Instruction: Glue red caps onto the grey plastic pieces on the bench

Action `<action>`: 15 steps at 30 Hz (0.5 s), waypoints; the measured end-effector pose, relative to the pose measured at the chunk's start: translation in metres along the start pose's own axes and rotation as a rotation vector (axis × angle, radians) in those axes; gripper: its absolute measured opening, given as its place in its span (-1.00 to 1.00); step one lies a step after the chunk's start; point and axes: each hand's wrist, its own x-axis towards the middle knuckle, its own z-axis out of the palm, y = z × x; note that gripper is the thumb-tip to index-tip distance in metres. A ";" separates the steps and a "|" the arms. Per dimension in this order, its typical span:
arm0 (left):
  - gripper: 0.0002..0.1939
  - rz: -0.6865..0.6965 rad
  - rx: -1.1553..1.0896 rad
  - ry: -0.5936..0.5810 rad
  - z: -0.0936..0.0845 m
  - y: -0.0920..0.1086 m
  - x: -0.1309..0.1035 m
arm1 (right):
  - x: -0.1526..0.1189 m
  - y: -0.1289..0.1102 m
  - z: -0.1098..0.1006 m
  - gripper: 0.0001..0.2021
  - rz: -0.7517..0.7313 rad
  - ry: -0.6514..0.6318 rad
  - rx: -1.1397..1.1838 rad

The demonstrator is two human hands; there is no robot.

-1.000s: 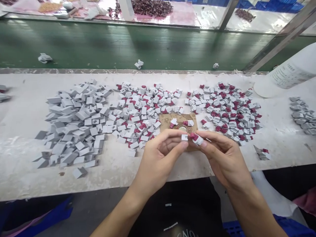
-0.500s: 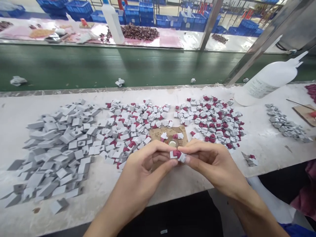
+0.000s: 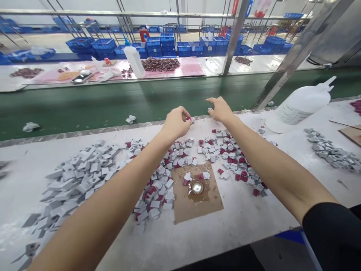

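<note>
My left hand (image 3: 177,122) is stretched over the far side of the worktable, its fingertips pinching a small grey-and-dark-red plastic piece (image 3: 189,119). To its right, my right hand (image 3: 220,109) reaches to the edge of the green belt with the index finger extended and fingers apart. Just beside those fingers is a small grey piece (image 3: 210,110); whether they touch is unclear. Nearer to me, a brown cardboard sheet (image 3: 183,212) bears a small round cup of shiny liquid (image 3: 197,187) and a couple of grey-and-red pieces (image 3: 203,175).
Grey blocks (image 3: 81,177) are heaped at left. Mixed grey-and-red pieces (image 3: 231,150) lie right of the cardboard. Past the table runs a green belt (image 3: 169,96) carrying small grey clusters (image 3: 131,119). A large white bottle (image 3: 296,107) and a metal post (image 3: 278,67) stand at right.
Both hands have parted and moved forward from above the cardboard to the belt's edge. The left one keeps a grey-and-red piece; the right has let go. The view has tilted up.
</note>
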 end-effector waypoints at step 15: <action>-0.54 -0.003 -0.072 -0.033 0.061 0.018 0.086 | -0.041 0.014 -0.046 -0.85 0.029 -0.203 0.805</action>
